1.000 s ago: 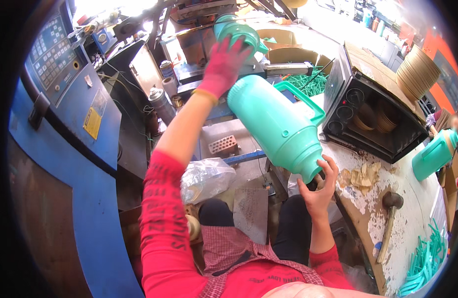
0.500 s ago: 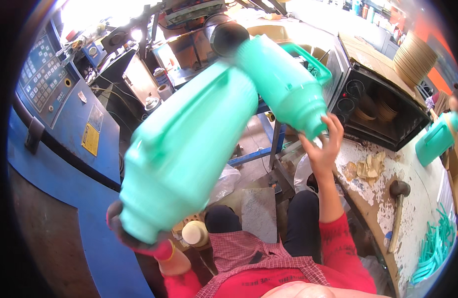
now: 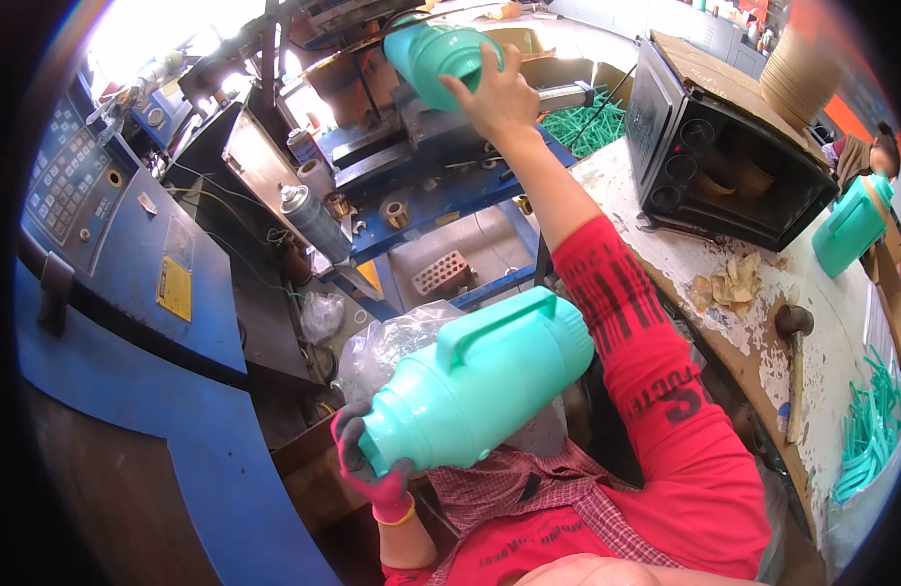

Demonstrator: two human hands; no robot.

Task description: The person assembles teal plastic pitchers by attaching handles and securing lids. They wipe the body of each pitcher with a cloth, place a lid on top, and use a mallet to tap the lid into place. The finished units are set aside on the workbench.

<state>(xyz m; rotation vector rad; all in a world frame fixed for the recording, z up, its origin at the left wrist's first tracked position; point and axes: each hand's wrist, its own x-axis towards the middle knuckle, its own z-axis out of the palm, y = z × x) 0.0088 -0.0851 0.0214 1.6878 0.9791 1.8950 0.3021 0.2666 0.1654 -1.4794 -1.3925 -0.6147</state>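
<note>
Green jug (image 3: 485,391), handle (image 3: 497,318) formed, is clasped in the left hand (image 3: 374,459); the right hand (image 3: 501,95) grips another jug (image 3: 433,66), seemingly mid-process.

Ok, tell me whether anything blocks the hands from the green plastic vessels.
Nothing visible does: the left hand holds the mint-green plastic handled jug by its narrow end; the right hand is at the round green plastic vessel.

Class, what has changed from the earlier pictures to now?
The left hand took hold of a green flask by its neck and drew it back. The right hand moved forward with another flask, still touching it. The oven and mallet stayed put.
</note>
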